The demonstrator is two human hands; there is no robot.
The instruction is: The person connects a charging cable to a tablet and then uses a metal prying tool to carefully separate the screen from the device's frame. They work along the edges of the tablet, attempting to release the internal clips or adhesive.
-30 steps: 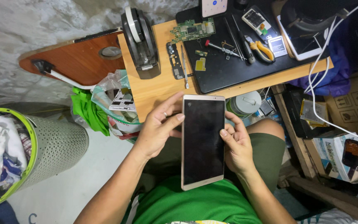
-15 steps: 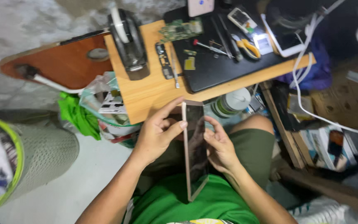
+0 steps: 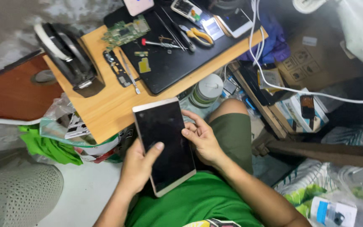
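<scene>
Both hands grip a dark-screened tablet [image 3: 164,145] at frame centre, above the lap.

Left hand [image 3: 138,166] clasps the lower left edge, thumb on the glass; right hand [image 3: 202,138] closes on the right edge. For a secure hold, support opposite edges evenly and keep the thumb light on the screen. The tablet's back and the fingers beneath it are hidden; small parts on the wooden surface [image 3: 106,105], upper left, are hard to identify.

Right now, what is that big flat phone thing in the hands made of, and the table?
The large dark-screened tablet looks like glossy glass in a pale metallic-looking frame, since it reflects light. The light brown wooden table shows grain, though it may be laminate.
</scene>
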